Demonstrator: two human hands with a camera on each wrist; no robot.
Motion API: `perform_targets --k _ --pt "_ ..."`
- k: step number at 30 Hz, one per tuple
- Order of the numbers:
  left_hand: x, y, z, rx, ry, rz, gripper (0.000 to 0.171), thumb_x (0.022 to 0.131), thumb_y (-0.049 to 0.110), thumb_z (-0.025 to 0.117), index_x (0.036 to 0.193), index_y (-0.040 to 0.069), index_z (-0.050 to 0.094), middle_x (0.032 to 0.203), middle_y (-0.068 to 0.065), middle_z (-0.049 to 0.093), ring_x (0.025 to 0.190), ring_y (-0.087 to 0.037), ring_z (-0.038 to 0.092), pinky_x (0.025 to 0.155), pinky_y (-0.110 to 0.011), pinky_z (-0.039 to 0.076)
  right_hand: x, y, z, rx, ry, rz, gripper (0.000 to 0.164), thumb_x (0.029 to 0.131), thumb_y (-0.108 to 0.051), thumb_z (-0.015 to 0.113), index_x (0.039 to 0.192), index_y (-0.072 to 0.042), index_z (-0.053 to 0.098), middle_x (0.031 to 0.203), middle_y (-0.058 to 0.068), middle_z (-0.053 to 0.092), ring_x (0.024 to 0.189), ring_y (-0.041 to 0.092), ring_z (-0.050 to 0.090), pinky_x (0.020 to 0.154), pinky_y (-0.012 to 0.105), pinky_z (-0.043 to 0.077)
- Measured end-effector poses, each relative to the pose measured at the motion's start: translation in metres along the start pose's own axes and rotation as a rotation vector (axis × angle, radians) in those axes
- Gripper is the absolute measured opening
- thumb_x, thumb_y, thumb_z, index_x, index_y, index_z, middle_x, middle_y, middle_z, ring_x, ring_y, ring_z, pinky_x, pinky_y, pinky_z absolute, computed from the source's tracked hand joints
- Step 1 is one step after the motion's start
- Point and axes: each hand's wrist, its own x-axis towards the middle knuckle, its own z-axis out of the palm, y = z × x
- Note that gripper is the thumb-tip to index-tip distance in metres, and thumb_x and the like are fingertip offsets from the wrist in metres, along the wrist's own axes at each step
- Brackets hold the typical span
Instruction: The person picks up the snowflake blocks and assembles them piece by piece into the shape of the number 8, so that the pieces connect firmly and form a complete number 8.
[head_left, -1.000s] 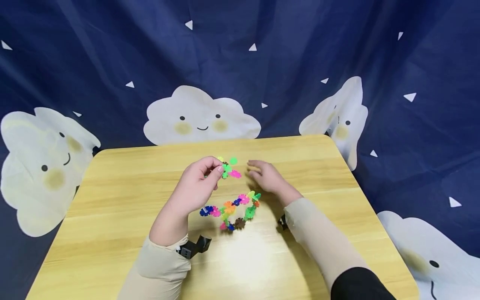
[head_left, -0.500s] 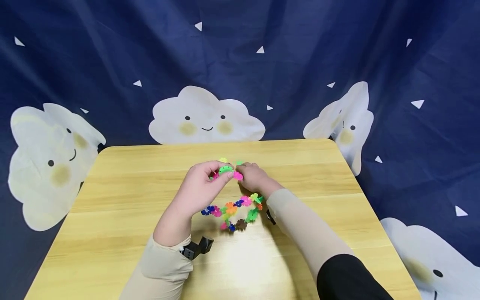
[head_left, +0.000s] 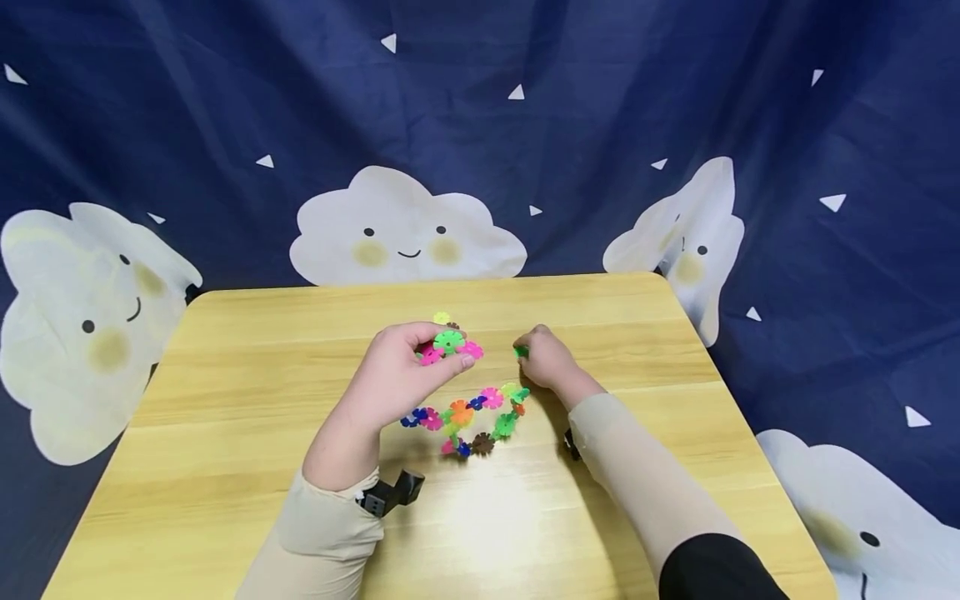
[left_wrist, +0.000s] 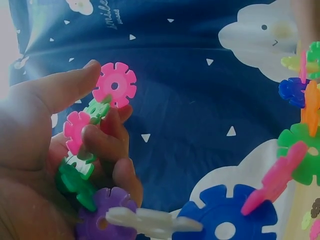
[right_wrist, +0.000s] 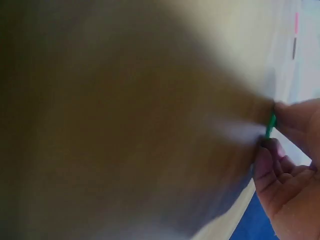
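Observation:
My left hand (head_left: pixel 375 383) grips one end of a chain of linked, notched plastic snowflake discs. In the left wrist view a pink disc (left_wrist: pixel 125 82) sticks out beyond the thumb, and a purple disc (left_wrist: pixel 96 215) lies by the palm. From the hand, the multicoloured chain (head_left: pixel 491 398) curves into a loop on the near side. To the right, my right hand (head_left: pixel 552 360) pinches a single green snowflake disc (head_left: pixel 521 352) between thumb and fingers, close over the table, apart from the chain. Its edge shows thinly in the right wrist view.
Just beyond the left hand, a yellow disc (head_left: pixel 441 317) and a partly hidden brown disc (head_left: pixel 453 326) lie on the wooden table (head_left: pixel 225 417). A dark blue curtain (head_left: pixel 570 125) with cloud prints hangs behind the table's far edge.
My right hand reached left to beside the left hand, took the loose green disc, and moved back right with it. The left hand has turned the chain end slightly; the loop has barely moved.

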Motion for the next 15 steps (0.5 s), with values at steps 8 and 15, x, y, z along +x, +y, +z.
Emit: perform_targets --k 8,15 --pt "0.001 0.0 -0.002 -0.016 0.001 0.053 0.013 0.093 0.02 0.085 0.096 0.011 0.076 0.078 -0.003 0.064 0.069 -0.023 0.06 0.065 -0.031 0.053 -0.005 0.007 -0.006 -0.034 0.005 0.021 0.023 0.101 -0.004 0.064 0.123 0.0 0.07 0.118 0.017 0.065 0.111 0.033 0.065 0.1 0.046 0.055" --pt "0.001 0.002 0.0 -0.023 0.006 0.072 0.014 0.093 0.019 0.085 0.103 0.011 0.079 0.086 -0.003 0.07 0.07 -0.023 0.062 0.064 -0.031 0.054 -0.039 -0.026 -0.027 0.419 0.245 -0.158 0.005 0.097 0.0 0.075 0.101 0.002 0.077 0.097 0.013 0.075 0.086 0.025 0.07 0.079 0.037 0.059"
